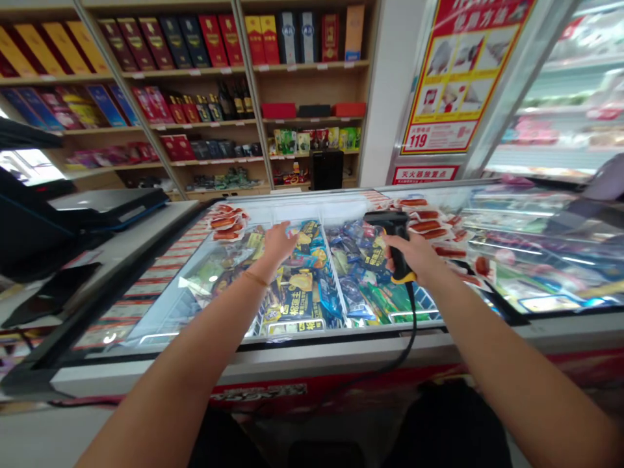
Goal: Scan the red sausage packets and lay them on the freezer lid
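My right hand (414, 252) is wrapped round the grip of a black and yellow barcode scanner (400, 250), whose cord hangs down over the freezer's front edge. My left hand (280, 242) reaches forward over the chest freezer (273, 351), its fingers apart and nothing visible in them. Packs of sausages (227, 224) lie on the glass to the left of that hand. More sausage packs (429, 225) are spread beside and beyond the scanner on the right. Below both hands, bagged frozen goods (297, 292) fill wire-divided compartments under the glass.
Shelves (190, 71) with boxes and bottles line the back wall. A counter (146, 227) carrying a dark flat device (112, 207) stands at the left. Farther right, the glass-topped freezer (531, 247) continues, below a red fire-safety poster (465, 78).
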The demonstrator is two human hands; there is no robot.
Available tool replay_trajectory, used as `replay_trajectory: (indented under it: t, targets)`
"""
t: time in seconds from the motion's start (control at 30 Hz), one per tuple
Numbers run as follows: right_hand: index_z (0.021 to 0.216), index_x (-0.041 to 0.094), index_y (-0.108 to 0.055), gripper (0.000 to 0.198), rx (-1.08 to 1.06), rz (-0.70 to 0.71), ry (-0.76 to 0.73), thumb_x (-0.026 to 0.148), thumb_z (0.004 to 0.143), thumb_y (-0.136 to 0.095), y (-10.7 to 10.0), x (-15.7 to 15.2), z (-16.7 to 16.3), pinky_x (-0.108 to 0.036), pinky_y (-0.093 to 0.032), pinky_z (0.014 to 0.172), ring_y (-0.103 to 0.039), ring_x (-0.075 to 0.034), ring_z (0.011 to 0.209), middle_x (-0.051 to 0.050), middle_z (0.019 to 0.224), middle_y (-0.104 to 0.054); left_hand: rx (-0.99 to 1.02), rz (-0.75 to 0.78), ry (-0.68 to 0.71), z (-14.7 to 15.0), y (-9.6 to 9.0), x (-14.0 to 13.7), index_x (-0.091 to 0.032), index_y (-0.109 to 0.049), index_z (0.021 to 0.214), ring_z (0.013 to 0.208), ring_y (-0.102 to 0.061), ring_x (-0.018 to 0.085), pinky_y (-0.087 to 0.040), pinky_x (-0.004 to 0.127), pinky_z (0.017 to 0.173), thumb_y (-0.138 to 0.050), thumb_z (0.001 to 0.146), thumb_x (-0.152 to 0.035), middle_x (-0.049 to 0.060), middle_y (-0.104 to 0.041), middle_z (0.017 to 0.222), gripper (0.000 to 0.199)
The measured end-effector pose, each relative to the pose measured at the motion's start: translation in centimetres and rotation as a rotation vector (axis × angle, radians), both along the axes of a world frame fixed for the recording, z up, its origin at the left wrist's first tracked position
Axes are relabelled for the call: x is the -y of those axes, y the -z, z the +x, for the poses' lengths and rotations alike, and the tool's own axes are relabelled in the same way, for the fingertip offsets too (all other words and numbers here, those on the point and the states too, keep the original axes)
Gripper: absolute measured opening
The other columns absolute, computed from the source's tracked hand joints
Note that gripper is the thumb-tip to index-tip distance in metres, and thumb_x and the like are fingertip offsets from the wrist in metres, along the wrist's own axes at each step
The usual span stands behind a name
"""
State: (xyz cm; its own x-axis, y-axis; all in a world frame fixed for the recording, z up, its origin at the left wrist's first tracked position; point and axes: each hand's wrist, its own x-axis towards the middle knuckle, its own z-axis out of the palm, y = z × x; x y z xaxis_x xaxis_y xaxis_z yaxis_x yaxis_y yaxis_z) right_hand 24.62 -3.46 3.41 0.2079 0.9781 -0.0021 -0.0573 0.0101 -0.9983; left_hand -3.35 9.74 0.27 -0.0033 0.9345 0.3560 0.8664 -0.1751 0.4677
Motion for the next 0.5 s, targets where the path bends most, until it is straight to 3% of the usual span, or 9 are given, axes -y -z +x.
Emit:
replay_trajectory:
  t: [0.13,0.23,0.37,0.5]
  targets:
    - [0.077,0.02,-0.05,0.024,-0.037,-0.011,-0.112,0.032,0.075,-0.071,-0.8,-2.6,-5.3,-0.022,-0.041,0.033,-0.051,-0.011,0.035,0.004,0.05,-0.056,-0.112,-0.069,-0.262,-8.5,0.1,-0.5,-0.017,-0.056,0.133,0.131,-0.039,0.045,-0.033,0.061,0.102,-0.057,0.082,-0.044,0.021,-0.047,0.143,0.058]
    - [0.076,0.019,-0.05,0.024,-0.053,-0.025,-0.171,0.032,0.075,-0.071,-0.6,-4.1,-8.2,-0.022,-0.04,0.032,-0.051,-0.011,0.034,0.004,0.049,-0.055,-0.112,-0.072,-0.374,-12.3,0.6,-0.5,-0.02,-0.055,0.132,0.134,-0.035,0.044,-0.031,0.061,0.103,-0.053,0.083,-0.048,0.019,-0.043,0.147,0.057]
    - [0.076,0.019,-0.05,0.025,-0.114,-0.035,-0.226,0.033,0.075,-0.071,1.2,-5.0,-10.1,-0.023,-0.04,0.033,-0.051,-0.012,0.035,0.003,0.05,-0.056,-0.064,-0.136,-0.432,-14.1,1.2,-1.1,-0.022,-0.043,0.143,0.14,-0.026,0.042,-0.027,0.061,0.107,-0.049,0.085,-0.051,0.016,-0.031,0.156,0.065]
    - [0.077,0.019,-0.05,0.027,-0.112,-0.089,-0.262,0.036,0.074,-0.072,3.0,-4.7,-10.1,-0.023,-0.039,0.034,-0.051,-0.012,0.035,0.003,0.05,-0.055,-0.073,-0.134,-0.396,-14.1,1.4,-2.2,-0.021,-0.035,0.148,0.144,-0.017,0.042,-0.023,0.064,0.109,-0.047,0.086,-0.046,0.015,-0.026,0.159,0.067]
